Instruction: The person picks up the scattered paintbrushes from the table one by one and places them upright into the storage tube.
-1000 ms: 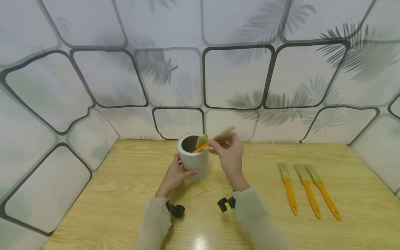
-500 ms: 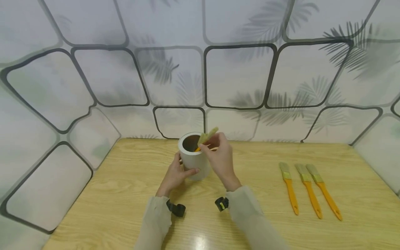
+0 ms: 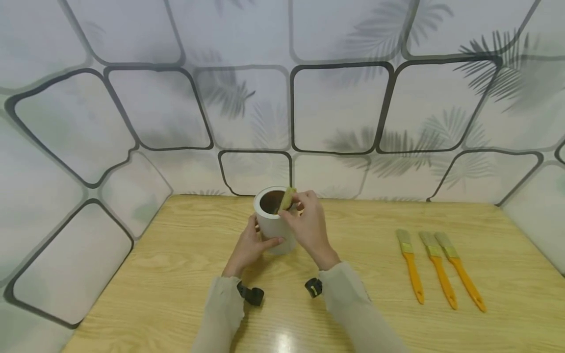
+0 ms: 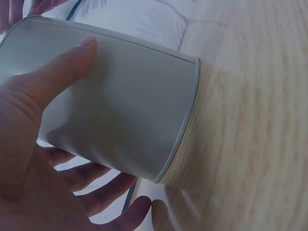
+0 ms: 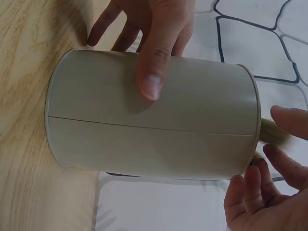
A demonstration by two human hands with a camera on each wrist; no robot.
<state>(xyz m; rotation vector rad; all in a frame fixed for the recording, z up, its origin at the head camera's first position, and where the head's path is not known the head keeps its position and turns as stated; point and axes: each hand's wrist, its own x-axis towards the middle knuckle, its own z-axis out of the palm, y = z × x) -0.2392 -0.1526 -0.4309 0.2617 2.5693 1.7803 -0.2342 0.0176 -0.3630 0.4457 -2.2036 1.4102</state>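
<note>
In the head view, my left hand [image 3: 249, 247] holds a pale grey cylindrical can [image 3: 275, 230] upright on the table, thumb in front and fingers round the far side. My right hand [image 3: 309, 223] is at the right of the can's rim. Its thumb and fingertips pinch a paintbrush [image 3: 287, 198] at the bristle end, and the handle is down inside the can. The right wrist view shows these blurred bristles [image 5: 274, 134] between the fingertips, just past the rim. Part of a second brush [image 5: 257, 156] sticks out beside them, mostly hidden.
Three paintbrushes with orange handles lie side by side on the right: a left one [image 3: 411, 267], a middle one [image 3: 439, 269] and a right one [image 3: 461, 272]. The wooden table [image 3: 176, 284] ends at a patterned wall [image 3: 251, 113] behind the can.
My right hand has moved left to the can, and its brush has gone from slanting over the rim to handle-down inside. The left hand keeps its hold on the can.
</note>
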